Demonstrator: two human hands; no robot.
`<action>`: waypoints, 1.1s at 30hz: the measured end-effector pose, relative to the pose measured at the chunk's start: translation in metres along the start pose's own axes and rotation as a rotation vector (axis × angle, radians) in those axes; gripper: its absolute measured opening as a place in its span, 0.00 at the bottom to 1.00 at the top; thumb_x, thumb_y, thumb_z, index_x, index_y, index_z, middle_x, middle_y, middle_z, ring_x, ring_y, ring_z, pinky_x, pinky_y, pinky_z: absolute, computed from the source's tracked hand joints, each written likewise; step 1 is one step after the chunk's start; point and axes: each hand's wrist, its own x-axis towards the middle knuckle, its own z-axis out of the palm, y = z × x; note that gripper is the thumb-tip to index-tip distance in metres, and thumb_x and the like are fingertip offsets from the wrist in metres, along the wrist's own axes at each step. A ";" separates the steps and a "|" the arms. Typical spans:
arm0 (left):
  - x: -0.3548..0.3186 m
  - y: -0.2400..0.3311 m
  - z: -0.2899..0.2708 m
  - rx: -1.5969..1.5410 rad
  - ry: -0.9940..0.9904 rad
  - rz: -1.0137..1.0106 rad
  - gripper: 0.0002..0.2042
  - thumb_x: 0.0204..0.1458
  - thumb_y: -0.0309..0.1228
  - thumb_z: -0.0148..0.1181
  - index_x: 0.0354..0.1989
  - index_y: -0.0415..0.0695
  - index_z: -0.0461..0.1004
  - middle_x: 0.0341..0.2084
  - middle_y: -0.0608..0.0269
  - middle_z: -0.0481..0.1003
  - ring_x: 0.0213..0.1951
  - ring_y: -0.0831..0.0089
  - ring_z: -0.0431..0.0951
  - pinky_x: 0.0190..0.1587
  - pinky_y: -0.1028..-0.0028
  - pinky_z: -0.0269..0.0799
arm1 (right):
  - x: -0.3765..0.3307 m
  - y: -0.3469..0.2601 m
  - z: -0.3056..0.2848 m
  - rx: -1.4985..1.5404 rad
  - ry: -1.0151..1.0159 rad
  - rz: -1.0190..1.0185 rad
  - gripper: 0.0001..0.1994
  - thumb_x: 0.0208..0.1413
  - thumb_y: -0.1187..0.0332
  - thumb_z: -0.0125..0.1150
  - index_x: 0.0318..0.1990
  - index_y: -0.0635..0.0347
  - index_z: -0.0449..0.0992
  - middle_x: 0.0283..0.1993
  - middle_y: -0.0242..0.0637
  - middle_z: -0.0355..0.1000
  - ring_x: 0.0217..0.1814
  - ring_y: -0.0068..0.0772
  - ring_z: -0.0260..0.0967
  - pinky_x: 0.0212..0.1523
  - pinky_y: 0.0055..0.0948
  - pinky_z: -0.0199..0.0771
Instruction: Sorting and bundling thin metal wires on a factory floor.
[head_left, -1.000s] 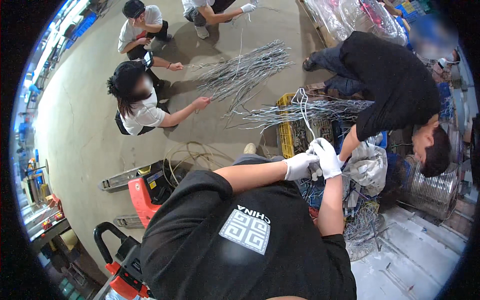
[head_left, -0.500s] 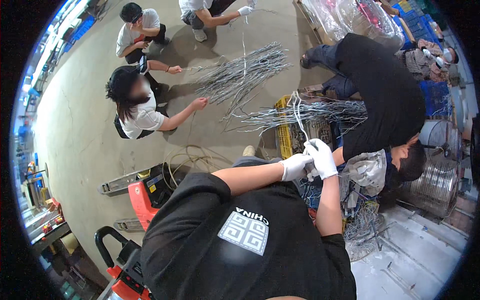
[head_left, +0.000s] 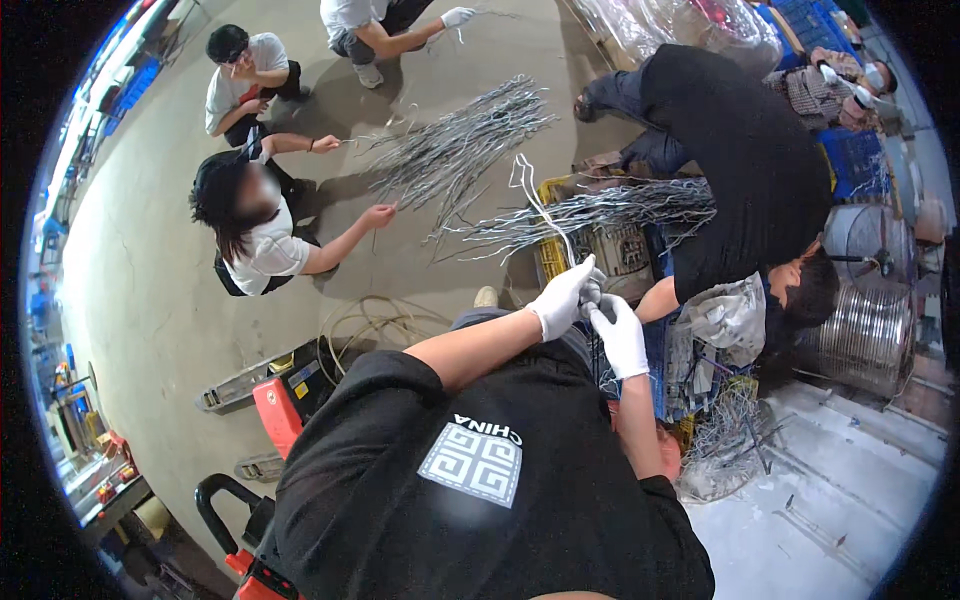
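In front of my chest my two white-gloved hands meet. My left hand [head_left: 563, 304] is closed around the lower part of a pale bent wire [head_left: 541, 207], which rises from the fist and doubles back in a narrow loop at its top. My right hand [head_left: 622, 340] is pinched shut right against the left fingers; what lies between its fingertips is hidden by the gloves. Beyond the wire, a bundle of grey twisted wires [head_left: 600, 215] lies across a yellow crate [head_left: 551, 262].
A larger heap of wires [head_left: 460, 145] lies on the floor, with people [head_left: 262, 205] crouching around it. At right a person in black [head_left: 740, 170] bends over the bundle, near a wire spool [head_left: 858, 340]. A red pallet jack [head_left: 277, 412] and coiled hose [head_left: 385, 325] are at left.
My left hand has moved up and away from me, and the wire now comes out of it rather than out of my right hand. The right hand has dropped slightly lower. The view has shifted a little.
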 end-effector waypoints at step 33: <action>-0.010 -0.005 0.016 0.425 -0.082 0.199 0.15 0.59 0.42 0.46 0.30 0.42 0.69 0.15 0.69 0.64 0.15 0.82 0.59 0.19 0.83 0.58 | -0.024 0.008 -0.017 0.417 0.100 0.092 0.05 0.51 0.71 0.57 0.28 0.63 0.73 0.22 0.29 0.68 0.22 0.20 0.58 0.26 0.17 0.60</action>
